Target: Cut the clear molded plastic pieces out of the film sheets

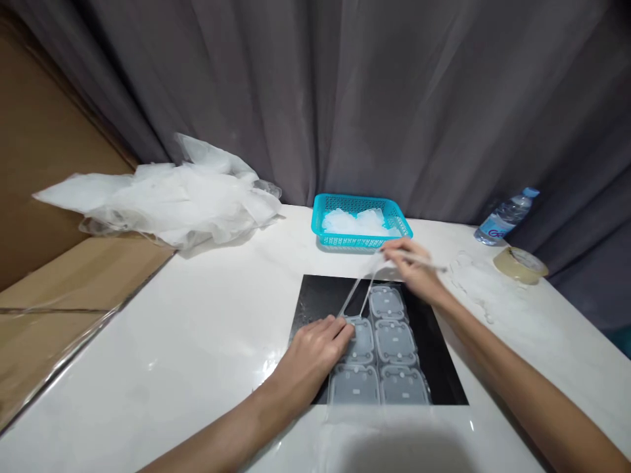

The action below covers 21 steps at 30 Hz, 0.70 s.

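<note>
"Why does the left hand (320,338) rest on the grey squares (397,340)?"

"Likely to steady them; whether its fingers pinch anything, one cannot tell."

"And the right hand (414,266)?"

"Its fingers are clamped on a clear strip (351,297), apparently tensioning it beyond the left fingers, near the blue basket (349,242)."

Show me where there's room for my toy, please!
Bare white table lies between the cardboard and the left hand. It's crowded around the black mat, with its clear plastic pieces and the right hand close by.
</note>
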Each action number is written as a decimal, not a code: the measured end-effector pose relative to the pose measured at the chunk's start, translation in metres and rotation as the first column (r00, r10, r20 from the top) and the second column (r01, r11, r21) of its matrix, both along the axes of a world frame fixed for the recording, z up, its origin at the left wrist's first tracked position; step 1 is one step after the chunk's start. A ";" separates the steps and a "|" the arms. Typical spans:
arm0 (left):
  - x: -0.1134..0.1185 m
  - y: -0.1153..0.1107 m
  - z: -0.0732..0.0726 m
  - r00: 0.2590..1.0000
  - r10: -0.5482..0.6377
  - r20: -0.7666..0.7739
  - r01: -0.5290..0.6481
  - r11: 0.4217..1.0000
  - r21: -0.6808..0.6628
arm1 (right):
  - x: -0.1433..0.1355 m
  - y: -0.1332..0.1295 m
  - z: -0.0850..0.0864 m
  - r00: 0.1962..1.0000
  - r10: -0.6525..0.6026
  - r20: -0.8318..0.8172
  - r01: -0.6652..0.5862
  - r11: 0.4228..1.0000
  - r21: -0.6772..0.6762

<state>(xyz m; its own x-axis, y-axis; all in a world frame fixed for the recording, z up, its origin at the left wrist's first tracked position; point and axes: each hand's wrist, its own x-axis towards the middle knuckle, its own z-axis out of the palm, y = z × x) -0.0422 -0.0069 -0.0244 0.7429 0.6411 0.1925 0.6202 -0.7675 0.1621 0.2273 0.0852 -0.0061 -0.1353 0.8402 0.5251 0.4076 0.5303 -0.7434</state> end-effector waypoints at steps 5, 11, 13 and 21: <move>-0.004 0.007 -0.016 0.998 -0.040 0.046 0.038 0.998 0.058 | 0.048 0.016 0.014 0.925 -0.304 -0.228 0.306 0.952 -0.031; -0.002 0.014 -0.011 0.985 0.026 0.170 -0.030 0.999 0.022 | 0.024 -0.016 -0.002 0.935 -0.182 -0.306 0.107 0.964 -0.244; -0.002 0.019 -0.001 0.966 0.074 0.247 -0.043 0.991 -0.125 | 0.013 -0.020 -0.006 0.927 -0.134 -0.350 0.025 0.954 -0.299; 0.027 0.071 0.010 0.831 0.356 0.429 -0.155 0.887 -0.436 | -0.005 -0.025 0.000 0.882 -0.029 -0.470 -0.165 0.916 -0.366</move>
<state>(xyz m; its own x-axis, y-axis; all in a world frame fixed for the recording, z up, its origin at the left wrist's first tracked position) -0.0148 0.0643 -0.0139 0.4149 0.8895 0.1913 0.5473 -0.4120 0.7286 0.2223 0.0603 -0.0063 -0.0267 0.9836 0.1782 -0.0555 0.1765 -0.9827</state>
